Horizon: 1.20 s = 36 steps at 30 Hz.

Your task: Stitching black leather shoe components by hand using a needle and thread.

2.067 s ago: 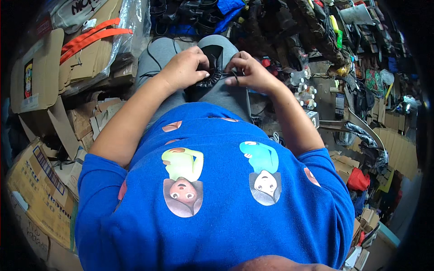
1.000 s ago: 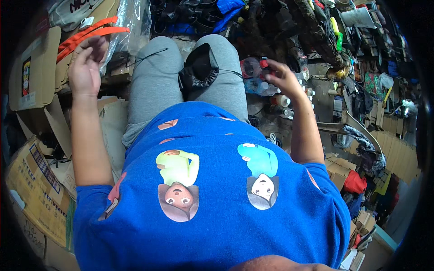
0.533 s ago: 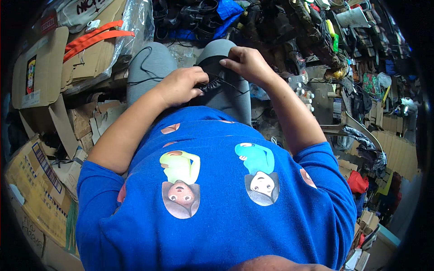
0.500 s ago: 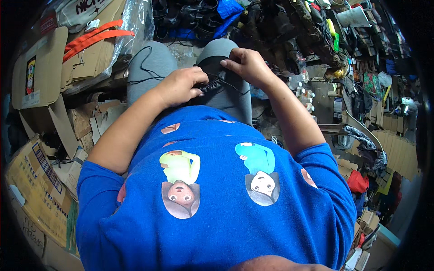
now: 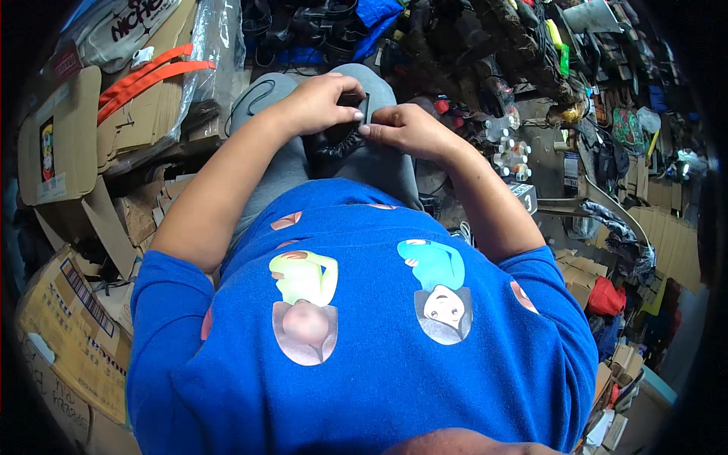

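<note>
Across my lap lies a black leather-like piece [image 5: 337, 144] with a ridged, laced-looking edge; its exact kind does not show. My right hand [image 5: 409, 133] pinches the upper right edge of this piece between thumb and fingers. My left hand [image 5: 322, 105] is curled just above it, thumb and fingers drawn together. A thin dark strand stands upright by its fingertips; what lies inside those fingers is hidden. Some black cord [image 5: 244, 102] loops loosely over my left knee, and grey trousers [image 5: 265, 178] cover both legs.
Cardboard boxes [image 5: 72, 334] and flattened cardboard with orange straps [image 5: 144, 80] crowd the left. Black shoes [image 5: 322, 30] and a blue sheet [image 5: 377, 19] lie beyond my knees. Small white-capped bottles [image 5: 514, 155] stand to the right, beside piled clutter.
My left hand has moved up and right, away from the cord side. My right hand has come lower, onto the black piece's edge. The cord on my left knee has shifted.
</note>
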### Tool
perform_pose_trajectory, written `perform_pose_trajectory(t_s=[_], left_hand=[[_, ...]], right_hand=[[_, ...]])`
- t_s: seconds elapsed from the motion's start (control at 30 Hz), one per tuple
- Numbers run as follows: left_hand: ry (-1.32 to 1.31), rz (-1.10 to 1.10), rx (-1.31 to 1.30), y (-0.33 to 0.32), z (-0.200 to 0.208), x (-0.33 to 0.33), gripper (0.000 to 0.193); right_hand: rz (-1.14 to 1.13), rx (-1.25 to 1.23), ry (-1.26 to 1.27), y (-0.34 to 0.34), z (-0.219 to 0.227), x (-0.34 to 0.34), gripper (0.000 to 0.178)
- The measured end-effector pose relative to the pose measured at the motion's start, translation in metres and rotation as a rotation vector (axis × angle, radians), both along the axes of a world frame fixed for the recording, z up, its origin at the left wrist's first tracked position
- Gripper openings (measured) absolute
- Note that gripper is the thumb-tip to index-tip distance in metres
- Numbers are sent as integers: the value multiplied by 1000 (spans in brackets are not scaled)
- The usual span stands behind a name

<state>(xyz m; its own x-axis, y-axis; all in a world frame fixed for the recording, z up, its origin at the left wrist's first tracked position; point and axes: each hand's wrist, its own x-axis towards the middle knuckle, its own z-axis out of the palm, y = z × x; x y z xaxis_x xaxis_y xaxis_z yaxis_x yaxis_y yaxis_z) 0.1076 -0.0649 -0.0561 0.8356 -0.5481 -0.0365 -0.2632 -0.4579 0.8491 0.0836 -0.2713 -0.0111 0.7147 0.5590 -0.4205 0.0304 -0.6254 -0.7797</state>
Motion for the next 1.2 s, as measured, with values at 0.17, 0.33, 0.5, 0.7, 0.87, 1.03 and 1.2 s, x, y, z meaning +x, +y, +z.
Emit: perform_pose_trajectory(t_s=[0.17,0.33,0.5,0.7,0.87,1.03,1.2], left_hand=[[101,-138,84,-14,7,13,27],[189,-139,98,-21,12,15,19],[469,-78,-172,-7,2,15,16],[509,-220,-145,4,11,22,28],[498,-289,-71,6,17,23,33],[506,-292,-76,5,17,21,34],[493,-306,-69,6,15,23,33]], right_hand=[[120,-30,-52,-10,7,-1,23],[1,71,22,-21,12,-17,30],[-280,383,142,-42,54,-26,31],[-174,139,-118,-31,21,-28,17],[-64,27,-324,-23,0,-23,18],[-45,-35,-358,-20,-1,-18,19],[-17,-98,-373,-14,7,-16,20]])
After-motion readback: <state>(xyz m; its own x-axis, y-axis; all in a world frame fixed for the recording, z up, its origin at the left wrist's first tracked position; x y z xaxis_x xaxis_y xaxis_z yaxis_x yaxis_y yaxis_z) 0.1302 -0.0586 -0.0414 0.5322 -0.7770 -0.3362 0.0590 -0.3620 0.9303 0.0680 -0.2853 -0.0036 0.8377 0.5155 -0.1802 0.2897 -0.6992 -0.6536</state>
